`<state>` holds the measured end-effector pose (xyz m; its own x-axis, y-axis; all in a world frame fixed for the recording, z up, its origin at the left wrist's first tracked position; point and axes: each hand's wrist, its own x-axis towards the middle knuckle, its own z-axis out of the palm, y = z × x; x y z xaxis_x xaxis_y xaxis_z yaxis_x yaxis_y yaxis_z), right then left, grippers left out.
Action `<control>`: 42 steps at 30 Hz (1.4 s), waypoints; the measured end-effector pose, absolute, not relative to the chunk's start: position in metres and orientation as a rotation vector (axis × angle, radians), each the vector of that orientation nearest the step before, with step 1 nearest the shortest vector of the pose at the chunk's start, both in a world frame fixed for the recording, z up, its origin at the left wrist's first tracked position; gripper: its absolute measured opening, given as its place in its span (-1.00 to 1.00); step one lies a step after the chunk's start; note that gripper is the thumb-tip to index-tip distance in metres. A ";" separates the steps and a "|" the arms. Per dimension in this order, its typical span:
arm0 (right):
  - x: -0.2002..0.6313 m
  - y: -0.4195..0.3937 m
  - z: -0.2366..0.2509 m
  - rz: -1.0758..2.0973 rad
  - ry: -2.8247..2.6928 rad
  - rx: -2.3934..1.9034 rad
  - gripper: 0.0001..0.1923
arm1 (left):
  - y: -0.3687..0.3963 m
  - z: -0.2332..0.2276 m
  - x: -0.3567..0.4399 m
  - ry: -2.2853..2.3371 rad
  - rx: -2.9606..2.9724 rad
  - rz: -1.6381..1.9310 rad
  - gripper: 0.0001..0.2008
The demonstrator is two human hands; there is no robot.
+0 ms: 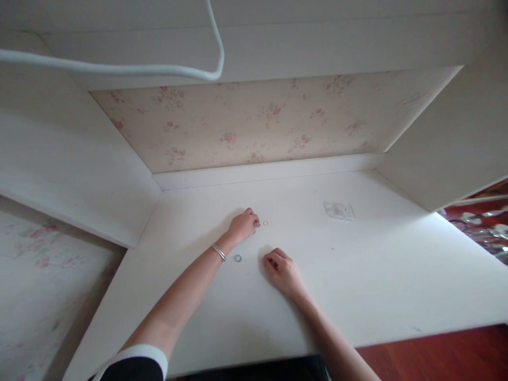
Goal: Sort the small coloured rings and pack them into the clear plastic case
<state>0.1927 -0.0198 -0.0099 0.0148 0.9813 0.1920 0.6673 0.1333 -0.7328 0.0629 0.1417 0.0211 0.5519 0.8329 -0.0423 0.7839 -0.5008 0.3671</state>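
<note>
My left hand [243, 224], with a silver bangle [218, 252] at the wrist, rests on the white tabletop [198, 217]. Its fingers are curled together, and whatever they hold, if anything, is hidden. Just right of those fingertips lies a thin gold-coloured ring [265, 220]. A grey ring [237, 258] lies below my left hand, close to the wrist. My right hand [283, 271] is closed on the table, lower and further right, with thumb and fingers pressed together. I cannot make out anything between them.
A clear plastic bag [338, 211] lies on the table towards the back right. White side panels and a floral-patterned back wall [273, 121] enclose the table. A white cable-like tube [130, 69] hangs across the upper left. Reddish flooring [432, 352] shows at lower right.
</note>
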 end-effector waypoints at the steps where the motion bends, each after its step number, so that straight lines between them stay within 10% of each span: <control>1: 0.193 -0.020 -0.010 0.578 -1.720 -1.602 -0.74 | 0.141 0.021 0.063 1.333 2.439 0.210 -0.82; 42: 0.188 -0.024 -0.005 0.503 -1.853 -1.670 -0.73 | 0.031 0.006 -0.024 1.440 2.040 0.703 -0.82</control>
